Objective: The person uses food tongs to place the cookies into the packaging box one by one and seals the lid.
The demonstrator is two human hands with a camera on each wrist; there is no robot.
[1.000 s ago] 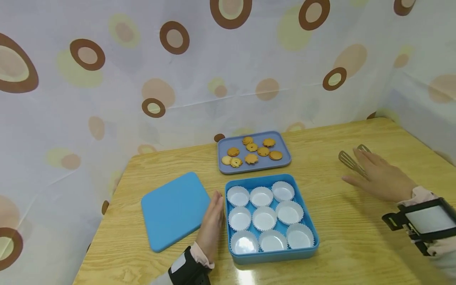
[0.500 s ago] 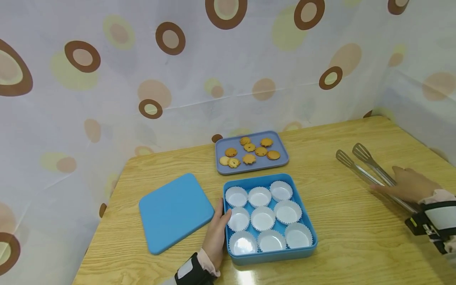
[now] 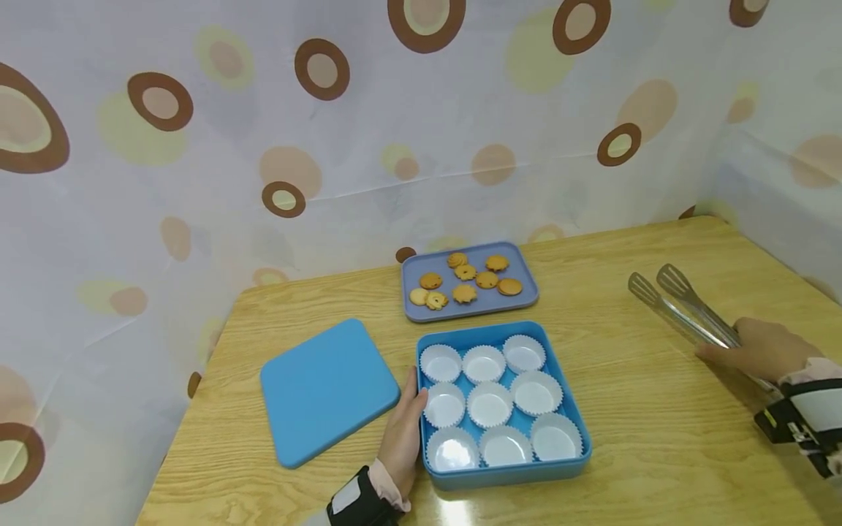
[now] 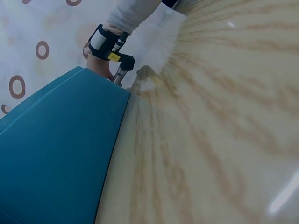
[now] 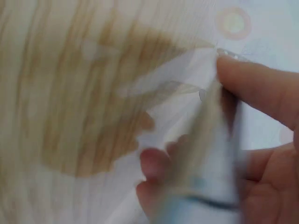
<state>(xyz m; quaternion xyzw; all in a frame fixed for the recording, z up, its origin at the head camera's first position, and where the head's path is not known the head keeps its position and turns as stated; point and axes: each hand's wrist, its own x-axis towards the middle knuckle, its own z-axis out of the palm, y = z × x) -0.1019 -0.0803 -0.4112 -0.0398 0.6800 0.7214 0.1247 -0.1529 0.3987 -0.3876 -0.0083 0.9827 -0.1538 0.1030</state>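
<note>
My left hand [image 3: 400,431] grips the left wall of a blue box [image 3: 506,476], its thumb over the rim. Several white fluted baking cups [image 3: 490,404] stand in rows inside. At the right, my right hand [image 3: 766,347] holds metal tongs [image 3: 677,281] near the handle end; their two slotted heads point away and stand apart. In the right wrist view the tongs [image 5: 201,154] are blurred, between the thumb and the curled fingers. The box's outer wall [image 4: 60,154] fills the left of the left wrist view, where the left fingers are out of sight.
Behind the box lies a grey-blue tray [image 3: 414,310] with several cookies [image 3: 464,294] of different shapes. A flat blue lid [image 3: 329,394] rests to the left of the box. A patterned cloth [image 3: 368,124] hangs along the table's back and right sides.
My left hand has gone from lying flat beside the box to gripping its wall. My right hand has drawn back along the tongs and taken hold of them.
</note>
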